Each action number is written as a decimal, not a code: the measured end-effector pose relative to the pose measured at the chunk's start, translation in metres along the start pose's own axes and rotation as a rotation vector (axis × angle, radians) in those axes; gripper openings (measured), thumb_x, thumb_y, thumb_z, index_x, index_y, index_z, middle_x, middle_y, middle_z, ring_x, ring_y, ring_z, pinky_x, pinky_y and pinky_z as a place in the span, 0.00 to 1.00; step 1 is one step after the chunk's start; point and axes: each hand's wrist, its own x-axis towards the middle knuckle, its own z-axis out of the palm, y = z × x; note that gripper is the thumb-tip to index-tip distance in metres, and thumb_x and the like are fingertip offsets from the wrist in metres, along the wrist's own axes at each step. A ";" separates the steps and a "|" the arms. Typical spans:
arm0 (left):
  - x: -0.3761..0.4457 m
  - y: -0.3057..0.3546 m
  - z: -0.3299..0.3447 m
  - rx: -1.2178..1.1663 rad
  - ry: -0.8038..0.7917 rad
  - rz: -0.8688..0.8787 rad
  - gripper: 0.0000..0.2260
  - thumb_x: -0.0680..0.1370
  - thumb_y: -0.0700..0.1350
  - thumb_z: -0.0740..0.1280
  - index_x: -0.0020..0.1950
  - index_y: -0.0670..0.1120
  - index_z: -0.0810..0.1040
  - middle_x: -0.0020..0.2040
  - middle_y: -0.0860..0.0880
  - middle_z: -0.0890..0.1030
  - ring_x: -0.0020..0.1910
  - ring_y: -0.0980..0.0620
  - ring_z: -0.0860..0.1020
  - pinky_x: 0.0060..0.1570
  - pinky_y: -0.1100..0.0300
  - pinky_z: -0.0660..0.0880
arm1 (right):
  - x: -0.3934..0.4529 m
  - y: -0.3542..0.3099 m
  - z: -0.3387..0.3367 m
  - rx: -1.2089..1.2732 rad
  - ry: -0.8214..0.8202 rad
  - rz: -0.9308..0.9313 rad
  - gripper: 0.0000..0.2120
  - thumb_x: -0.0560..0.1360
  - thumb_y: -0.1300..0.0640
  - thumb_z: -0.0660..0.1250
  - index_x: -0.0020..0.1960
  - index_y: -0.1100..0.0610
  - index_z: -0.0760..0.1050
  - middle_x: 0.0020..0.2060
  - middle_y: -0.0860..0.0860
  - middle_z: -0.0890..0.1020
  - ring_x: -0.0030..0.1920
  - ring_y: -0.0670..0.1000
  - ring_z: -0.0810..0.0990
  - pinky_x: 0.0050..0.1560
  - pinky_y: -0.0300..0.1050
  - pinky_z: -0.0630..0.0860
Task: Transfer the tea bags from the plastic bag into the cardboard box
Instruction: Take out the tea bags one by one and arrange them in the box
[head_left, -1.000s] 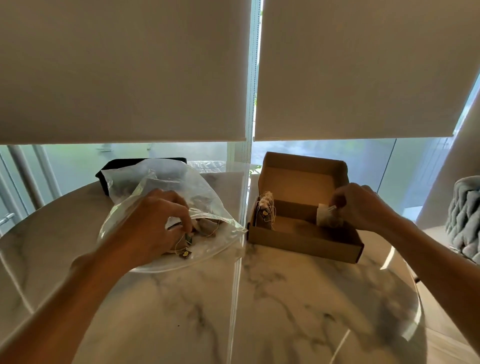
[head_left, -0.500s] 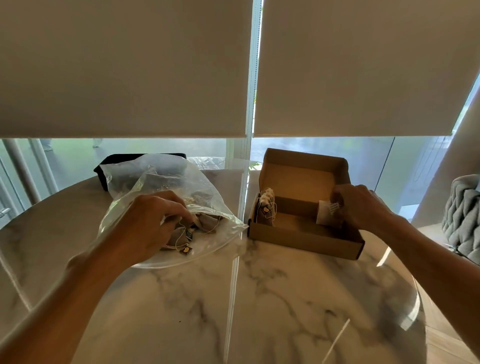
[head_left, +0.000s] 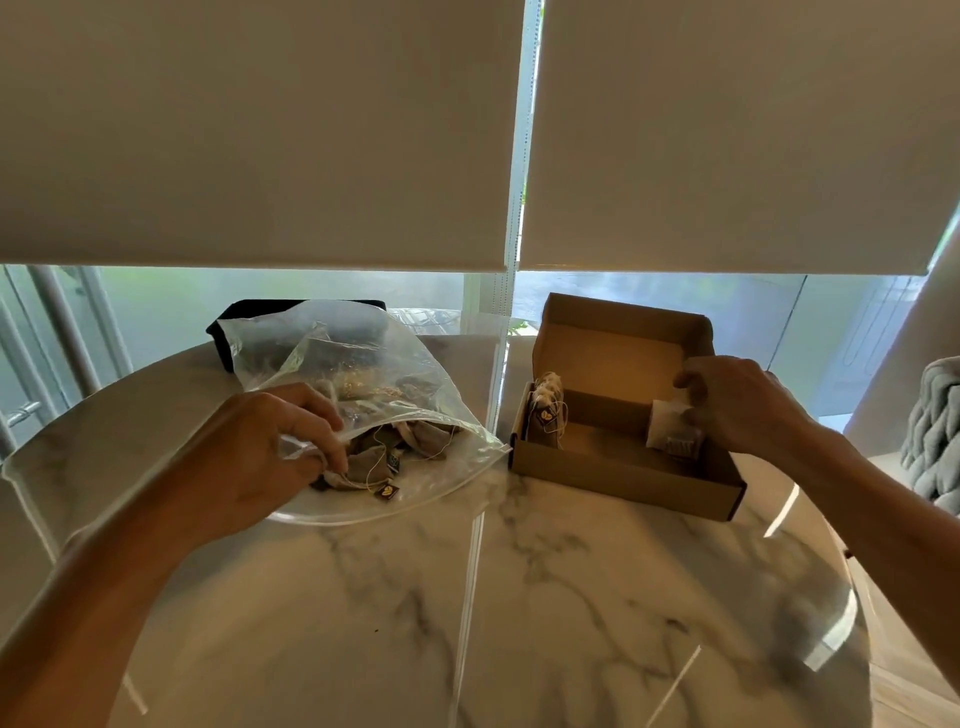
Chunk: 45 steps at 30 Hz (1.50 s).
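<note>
A clear plastic bag (head_left: 363, 364) lies on the left of the marble table, with several brown tea bags (head_left: 410, 441) heaped near its open mouth. My left hand (head_left: 270, 457) reaches into that mouth and pinches a tea bag by its edge. To the right stands an open cardboard box (head_left: 618, 467), lid tilted back. A row of tea bags (head_left: 545, 415) stands against its left wall. My right hand (head_left: 737, 405) holds a pale tea bag (head_left: 670, 426) upright at the box's right end.
The round marble table (head_left: 519, 597) has its curved edge at the right and front. A black object (head_left: 244, 322) sits behind the plastic bag. Lowered blinds cover the window ahead. A grey knitted cushion (head_left: 935, 441) lies off the table at far right.
My right hand has shifted slightly while keeping the pale tea bag at the box's right end. My left hand stays in the bag's mouth, fingers working at a tea bag.
</note>
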 end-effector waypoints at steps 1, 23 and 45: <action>-0.004 -0.001 -0.001 0.006 0.001 -0.014 0.17 0.66 0.30 0.74 0.32 0.54 0.84 0.45 0.58 0.80 0.46 0.70 0.74 0.40 0.81 0.64 | -0.002 -0.009 -0.001 0.012 0.025 -0.017 0.15 0.71 0.60 0.73 0.56 0.58 0.77 0.50 0.55 0.82 0.45 0.56 0.82 0.45 0.44 0.76; -0.016 -0.007 -0.002 0.112 -0.030 -0.172 0.40 0.70 0.28 0.61 0.74 0.60 0.58 0.68 0.67 0.58 0.69 0.65 0.56 0.67 0.69 0.56 | -0.057 -0.232 0.064 0.361 -0.239 -0.351 0.11 0.72 0.44 0.69 0.46 0.51 0.83 0.49 0.46 0.82 0.40 0.45 0.78 0.46 0.42 0.78; -0.012 -0.007 0.010 0.061 -0.026 -0.169 0.41 0.69 0.32 0.67 0.74 0.59 0.57 0.74 0.62 0.56 0.72 0.60 0.53 0.71 0.60 0.57 | -0.040 -0.226 -0.051 0.955 0.020 -0.264 0.05 0.72 0.52 0.72 0.38 0.51 0.79 0.33 0.44 0.80 0.30 0.41 0.76 0.33 0.34 0.69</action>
